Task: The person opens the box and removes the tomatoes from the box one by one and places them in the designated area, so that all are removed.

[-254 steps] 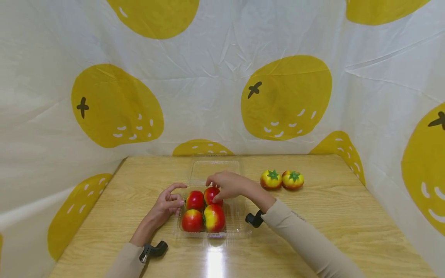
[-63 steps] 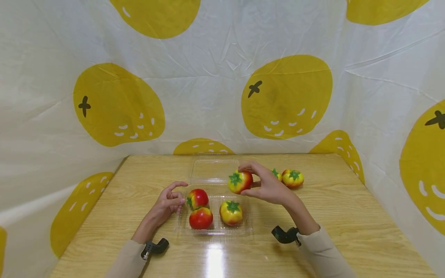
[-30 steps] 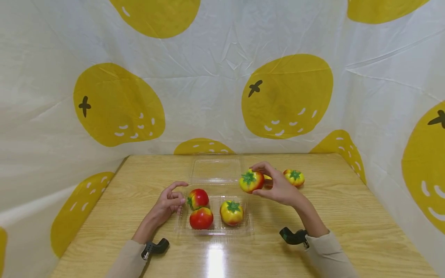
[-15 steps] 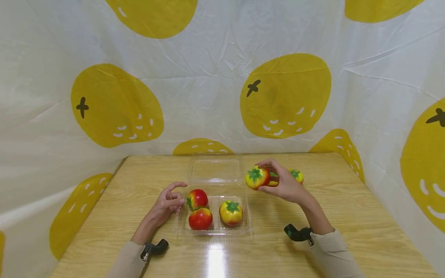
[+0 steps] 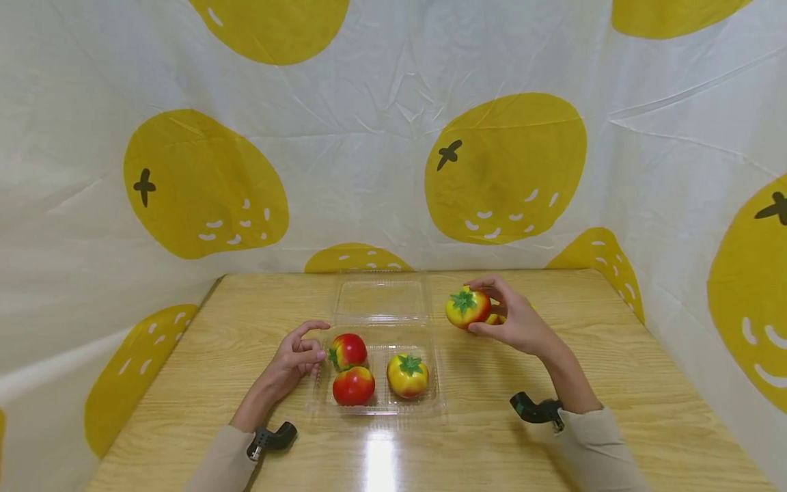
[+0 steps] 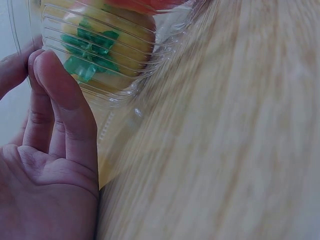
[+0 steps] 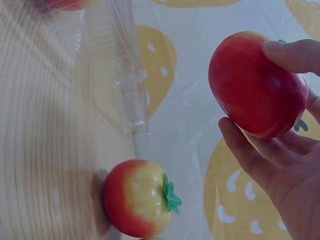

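Note:
Two-tone red and yellow toy persimmons with green leaf tops are about both hands. My right hand holds one toy persimmon above the table, its leaf top facing left in the head view. The right wrist view shows the thumb on one side and fingers on the other. My left hand holds the left rim of an open clear plastic container, thumb and fingers at its edge. Inside it lie two mostly red persimmons on the left and a yellow one, leaf up, on the right.
Behind my right hand, other persimmons are mostly hidden in the head view; one persimmon shows on the table in the right wrist view. The container's lid lies folded back. A fruit-patterned curtain encloses the wooden table.
Four persimmons were in the container's left half earlier; one now sits on the right and one is lifted. My right hand has carried it right and back. The left hand stays put.

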A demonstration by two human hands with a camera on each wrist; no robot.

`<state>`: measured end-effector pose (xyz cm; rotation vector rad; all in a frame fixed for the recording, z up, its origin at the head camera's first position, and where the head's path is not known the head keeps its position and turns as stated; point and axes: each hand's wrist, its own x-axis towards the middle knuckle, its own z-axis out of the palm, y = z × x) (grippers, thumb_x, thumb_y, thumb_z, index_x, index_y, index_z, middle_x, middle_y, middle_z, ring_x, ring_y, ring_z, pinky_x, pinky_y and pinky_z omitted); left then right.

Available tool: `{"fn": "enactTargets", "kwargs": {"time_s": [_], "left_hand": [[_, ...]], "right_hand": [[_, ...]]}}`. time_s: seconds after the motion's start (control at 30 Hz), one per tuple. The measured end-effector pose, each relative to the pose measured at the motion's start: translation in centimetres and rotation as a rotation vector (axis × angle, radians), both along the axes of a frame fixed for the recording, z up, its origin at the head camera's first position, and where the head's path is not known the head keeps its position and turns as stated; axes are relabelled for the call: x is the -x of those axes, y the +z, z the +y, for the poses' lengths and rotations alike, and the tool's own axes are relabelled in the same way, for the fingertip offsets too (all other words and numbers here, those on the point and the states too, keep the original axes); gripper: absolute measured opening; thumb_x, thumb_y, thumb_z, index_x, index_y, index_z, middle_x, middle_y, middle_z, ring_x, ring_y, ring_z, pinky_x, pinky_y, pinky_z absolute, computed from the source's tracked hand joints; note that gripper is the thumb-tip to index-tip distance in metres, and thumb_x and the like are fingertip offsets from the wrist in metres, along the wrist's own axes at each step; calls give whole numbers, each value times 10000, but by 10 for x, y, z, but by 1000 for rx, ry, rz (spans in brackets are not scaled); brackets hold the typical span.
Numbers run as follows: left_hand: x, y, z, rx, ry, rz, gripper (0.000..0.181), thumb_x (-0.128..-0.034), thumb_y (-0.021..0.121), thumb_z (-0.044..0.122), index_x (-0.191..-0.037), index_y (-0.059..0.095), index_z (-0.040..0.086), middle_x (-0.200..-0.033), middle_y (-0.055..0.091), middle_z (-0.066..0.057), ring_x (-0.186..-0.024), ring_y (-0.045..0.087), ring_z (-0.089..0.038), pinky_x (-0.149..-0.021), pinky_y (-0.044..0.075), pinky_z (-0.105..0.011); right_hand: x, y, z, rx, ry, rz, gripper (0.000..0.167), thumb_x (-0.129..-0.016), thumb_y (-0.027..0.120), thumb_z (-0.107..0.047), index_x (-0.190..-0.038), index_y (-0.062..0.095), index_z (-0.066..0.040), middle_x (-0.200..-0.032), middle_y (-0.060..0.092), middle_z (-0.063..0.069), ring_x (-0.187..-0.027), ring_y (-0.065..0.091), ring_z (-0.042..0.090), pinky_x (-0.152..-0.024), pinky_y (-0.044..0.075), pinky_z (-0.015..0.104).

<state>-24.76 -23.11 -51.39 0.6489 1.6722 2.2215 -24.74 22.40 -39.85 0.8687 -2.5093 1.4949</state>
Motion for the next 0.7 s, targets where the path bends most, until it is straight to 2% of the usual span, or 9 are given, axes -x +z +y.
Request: {"fn": "enactTargets", "kwargs": {"time_s": [0.13,0.2,0.53,0.7], "left_hand": [[0,0,0,4,0,4,495,-974,554,-48,-1442,415,33,-774,678,35,-609,619,-74,-563,570,-202],[0,0,0,4,2,3,494,-975,552,-47,-1443,414,31,-774,676,32,-609,618,-75,-562,570,-202],[0,0,0,12,20,-19,522,-976,538,-50,-1464,355,-22,-756,677,38,-592,618,-80,-543,569,-209],[1,0,-1,15,7,-4,495,-976,542,-40,-1446,397,19,-769,678,41,-605,617,-73,-561,567,-198]], "right_hand": [[1,1,5,4,-13,9,647,-815,848,-9,-1356,497,-50,-1406,559,176,-1166,614,64,-948,545,187],[1,1,7,8,-13,10,646,-820,844,-9,-1360,490,-47,-1409,557,181,-1168,596,4,-946,548,191],[2,0,14,7,-23,18,650,-819,835,13,-1360,477,-28,-1420,552,214,-1170,576,-48,-958,518,139],[3,0,17,22,-17,39,646,-816,829,34,-1357,479,-13,-1409,550,223,-1180,565,-73,-963,504,114]]}}
